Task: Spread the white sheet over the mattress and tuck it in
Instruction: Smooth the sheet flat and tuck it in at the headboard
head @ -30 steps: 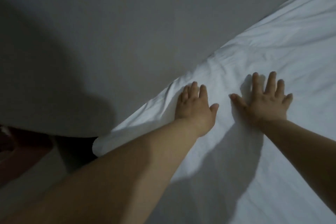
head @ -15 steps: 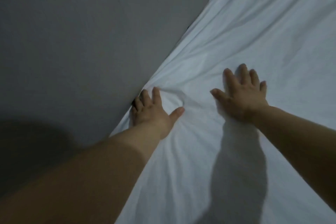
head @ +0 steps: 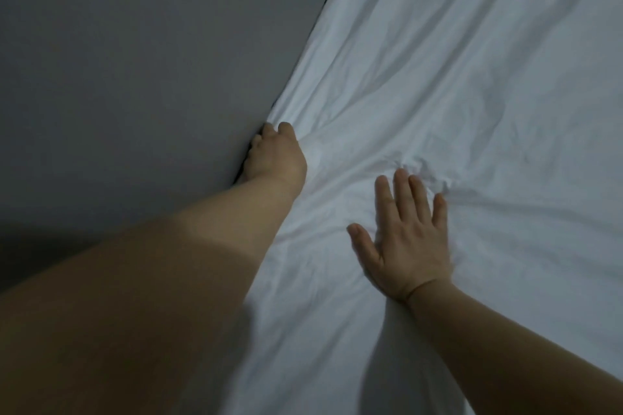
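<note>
The white sheet (head: 472, 77) covers the mattress, which stays hidden beneath it, and runs along the grey wall (head: 135, 44). My left hand (head: 274, 153) is at the sheet's edge where it meets the wall, its fingers pushed down into the narrow dark gap with the cloth; the fingertips are out of sight. Creases fan out from that hand across the sheet. My right hand (head: 408, 236) lies flat on the sheet with fingers spread, a small bunch of wrinkles just ahead of its fingertips.
The grey wall fills the left half of the view and stands tight against the bed. A dark shadow lies on the wall at the lower left. My left forearm crosses the lower left of the view.
My left hand slid from flat on the sheet to the wall edge and sank its fingers into the gap. My right hand stayed flat on the sheet, which now bunches ahead of its fingertips.
</note>
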Motion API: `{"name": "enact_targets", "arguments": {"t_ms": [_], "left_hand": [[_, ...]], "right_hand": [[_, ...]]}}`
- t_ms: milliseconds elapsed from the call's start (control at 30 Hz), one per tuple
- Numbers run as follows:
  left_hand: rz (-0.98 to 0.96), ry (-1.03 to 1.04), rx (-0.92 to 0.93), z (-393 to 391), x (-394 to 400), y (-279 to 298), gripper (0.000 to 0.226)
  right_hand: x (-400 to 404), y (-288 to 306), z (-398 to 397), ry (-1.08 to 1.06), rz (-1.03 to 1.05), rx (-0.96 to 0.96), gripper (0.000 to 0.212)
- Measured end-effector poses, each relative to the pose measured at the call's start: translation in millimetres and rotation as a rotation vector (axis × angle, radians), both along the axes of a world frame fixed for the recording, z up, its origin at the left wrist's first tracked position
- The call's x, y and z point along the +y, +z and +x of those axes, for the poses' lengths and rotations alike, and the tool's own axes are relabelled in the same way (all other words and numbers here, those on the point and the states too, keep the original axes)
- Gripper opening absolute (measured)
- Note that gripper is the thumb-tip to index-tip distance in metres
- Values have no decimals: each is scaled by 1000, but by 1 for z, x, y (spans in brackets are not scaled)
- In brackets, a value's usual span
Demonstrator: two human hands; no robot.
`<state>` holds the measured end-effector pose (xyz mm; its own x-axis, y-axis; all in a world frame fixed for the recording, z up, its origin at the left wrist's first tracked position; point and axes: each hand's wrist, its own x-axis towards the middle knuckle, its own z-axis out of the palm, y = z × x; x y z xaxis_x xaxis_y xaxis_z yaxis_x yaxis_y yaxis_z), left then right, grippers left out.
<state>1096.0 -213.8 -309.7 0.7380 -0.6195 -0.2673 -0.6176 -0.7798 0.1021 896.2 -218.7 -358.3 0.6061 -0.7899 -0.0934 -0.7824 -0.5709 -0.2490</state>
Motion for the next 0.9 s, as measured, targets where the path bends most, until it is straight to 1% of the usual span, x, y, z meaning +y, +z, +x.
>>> {"name": "enact_targets", "arguments": {"t_ms": [100,200,300,367,433,533,633,767,900], "left_hand": [[30,69,-20,0,-14,-7,35],[10,154,-28,-2,-25,-14,39],[-62,301,43,-3,-29,-21,49],[-120,357,107,-4,-32,-26,58],[-137,321,95,-3,-32,-32,62],[-143,229,31,0,-26,-41,62],[-87,160,-9,2,-23,-42,63],[-18,220,73,11,-32,-31,81],[-18,227,143,20,-33,-27,88]], "right_hand": [[-2,-3,1,4,0,2,81],[-3,-3,0,4,-9,8,80],[-3,-2,1,5,-14,15,80],[-3,-2,1,4,-18,7,80],[-3,-2,1,6,-18,0,80],[-2,-5,1,9,-23,-3,80],[-3,-4,1,3,-27,-6,80],[-2,-2,1,7,-24,6,79],[-3,-3,1,11,-26,15,79]]}}
